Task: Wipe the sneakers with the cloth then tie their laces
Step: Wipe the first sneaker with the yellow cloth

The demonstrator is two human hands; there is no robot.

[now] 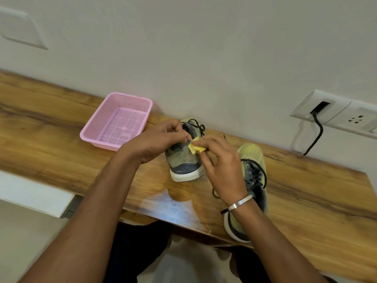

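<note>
Pink basket [117,121] left of sneakers [184,158].

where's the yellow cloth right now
In the head view, the yellow cloth is pinched in the right hand, against the sneaker the left hand steadies.

Two sneakers, grey-green knit w/ white soles, black laces. First sneaker [184,160] upright on the wood desk, heel toward camera, toe to the wall, laces [196,124] loose around the tongue. Yellow cloth [195,147], small, bunched up, pressed against its upper near the collar. Second sneaker [250,180] just to the right, also toe to the wall, heel overhanging the desk's front edge, laces undone.
</note>
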